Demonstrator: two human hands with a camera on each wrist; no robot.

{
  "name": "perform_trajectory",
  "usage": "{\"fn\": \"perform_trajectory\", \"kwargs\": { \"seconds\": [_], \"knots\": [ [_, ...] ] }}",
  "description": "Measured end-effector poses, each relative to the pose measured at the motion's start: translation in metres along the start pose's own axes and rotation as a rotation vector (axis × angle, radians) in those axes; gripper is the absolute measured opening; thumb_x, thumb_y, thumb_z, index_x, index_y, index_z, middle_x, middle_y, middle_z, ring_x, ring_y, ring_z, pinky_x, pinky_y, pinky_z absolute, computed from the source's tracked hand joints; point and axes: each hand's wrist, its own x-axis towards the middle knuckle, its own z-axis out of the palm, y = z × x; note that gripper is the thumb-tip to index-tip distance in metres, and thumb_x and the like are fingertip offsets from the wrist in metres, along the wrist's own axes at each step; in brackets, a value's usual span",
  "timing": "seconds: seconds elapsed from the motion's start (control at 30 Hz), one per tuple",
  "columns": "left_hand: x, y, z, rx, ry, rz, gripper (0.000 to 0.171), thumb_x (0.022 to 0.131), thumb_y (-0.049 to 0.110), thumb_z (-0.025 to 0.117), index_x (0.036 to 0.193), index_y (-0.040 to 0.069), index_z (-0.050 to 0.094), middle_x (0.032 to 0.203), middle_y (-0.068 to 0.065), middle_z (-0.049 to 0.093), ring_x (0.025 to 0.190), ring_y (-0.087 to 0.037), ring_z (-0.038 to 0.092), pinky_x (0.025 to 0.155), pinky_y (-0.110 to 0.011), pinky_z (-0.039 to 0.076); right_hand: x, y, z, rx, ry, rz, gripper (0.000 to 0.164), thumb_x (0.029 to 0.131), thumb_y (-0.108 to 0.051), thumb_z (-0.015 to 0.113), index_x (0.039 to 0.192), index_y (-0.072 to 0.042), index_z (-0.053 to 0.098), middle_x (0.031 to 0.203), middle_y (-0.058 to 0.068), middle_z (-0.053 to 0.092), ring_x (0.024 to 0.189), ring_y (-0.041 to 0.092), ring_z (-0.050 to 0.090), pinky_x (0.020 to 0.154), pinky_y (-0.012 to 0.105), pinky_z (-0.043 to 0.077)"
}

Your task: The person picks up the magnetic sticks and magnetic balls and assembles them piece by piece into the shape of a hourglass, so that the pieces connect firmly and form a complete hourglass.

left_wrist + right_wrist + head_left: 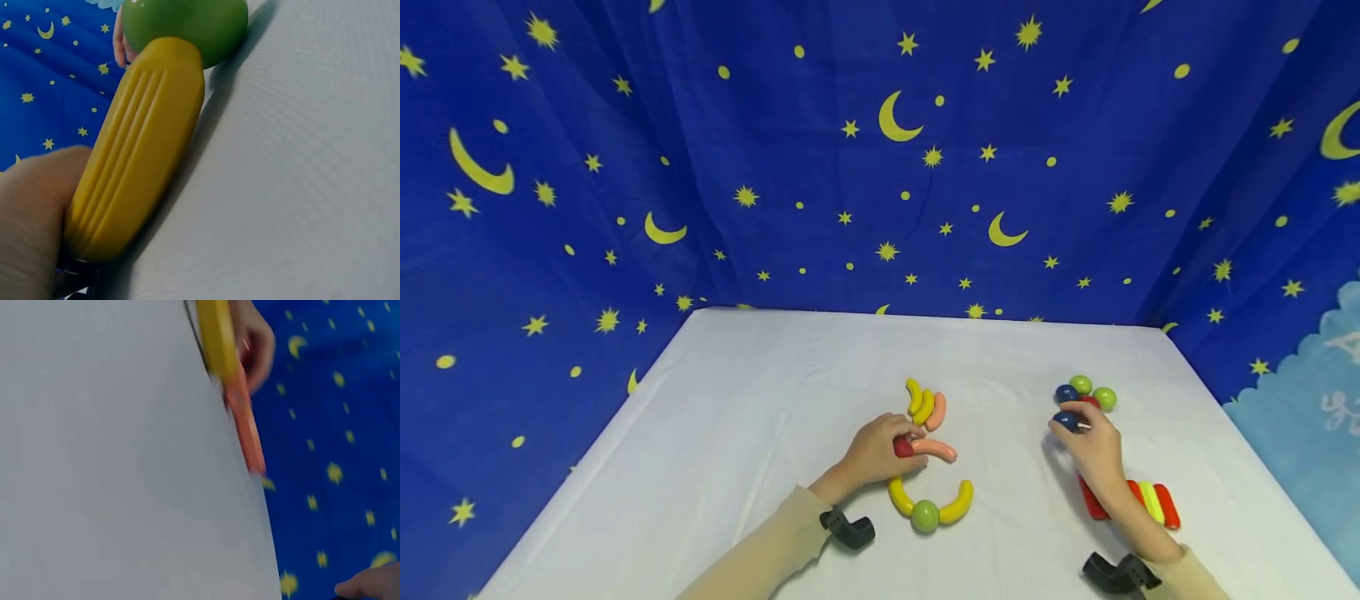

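My left hand [880,450] holds a small red piece [903,447] between thumb and fingers, low over the table. This piece meets the end of a pink curved piece [934,450]. Just below, a ring-like curve is laid from yellow banana-shaped pieces [957,503] and a glossy green ball [926,517]; one yellow piece [137,150] fills much of the left wrist view. On the right, my right hand [1093,446] pinches a dark blue ball [1064,421]. Only a fingertip [369,584] of it shows in the right wrist view.
Two green balls [1104,398], another blue ball [1066,394] and a partly hidden red piece lie beyond my right hand. Red and yellow bars [1152,503] sit beside the right forearm. Yellow and pink pieces [936,412] lie beyond my left hand. A starry blue cloth [820,167] borders the white table [760,367].
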Motion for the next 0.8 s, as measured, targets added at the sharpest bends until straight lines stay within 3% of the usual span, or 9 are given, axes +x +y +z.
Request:
{"fn": "perform_trajectory", "kwargs": {
  "seconds": [0.1, 0.37, 0.63, 0.8],
  "knots": [
    [-0.001, 0.000, 0.000, 0.007, 0.019, -0.005, 0.024, 0.077, 0.029, 0.075, 0.098, 0.017, 0.071, 0.086, 0.005, 0.064, 0.076, -0.006, 0.049, 0.062, -0.014, 0.038, -0.013, -0.012, 0.015, 0.047, -0.097, -0.066, 0.032, 0.077, 0.000, 0.073, 0.107, 0.007, 0.063, 0.104, 0.024, 0.066, 0.079, -0.014, 0.052, 0.071, 0.004, 0.045],
    [-0.002, 0.000, 0.001, -0.019, 0.065, -0.079, 0.019, 0.075, 0.023, 0.074, 0.091, 0.014, 0.070, 0.085, 0.005, 0.066, 0.075, -0.005, 0.050, 0.066, -0.015, 0.041, -0.040, -0.034, 0.053, 0.151, -0.281, -0.091, 0.036, 0.075, -0.003, 0.077, 0.108, 0.003, 0.063, 0.104, 0.014, 0.068, 0.092, 0.019, 0.066, 0.078, 0.020, 0.055],
    [0.000, 0.001, 0.001, -0.031, 0.069, -0.098, 0.019, 0.078, 0.023, 0.073, 0.095, 0.014, 0.069, 0.084, 0.004, 0.063, 0.073, -0.004, 0.050, 0.065, -0.016, 0.043, -0.047, -0.044, 0.074, 0.165, -0.367, -0.076, 0.033, 0.072, -0.008, 0.080, 0.102, -0.004, 0.066, 0.093, 0.007, 0.068, 0.080, 0.009, 0.059, 0.065, 0.019, 0.050],
    [0.001, 0.004, 0.000, -0.077, 0.076, -0.119, 0.020, 0.079, 0.020, 0.072, 0.098, 0.012, 0.069, 0.087, 0.003, 0.064, 0.074, -0.005, 0.050, 0.064, -0.014, 0.043, -0.047, -0.048, 0.078, 0.164, -0.375, -0.058, 0.032, 0.072, -0.007, 0.080, 0.101, -0.005, 0.066, 0.091, 0.007, 0.067, 0.074, 0.006, 0.056, 0.063, 0.019, 0.049]
  ]
}}
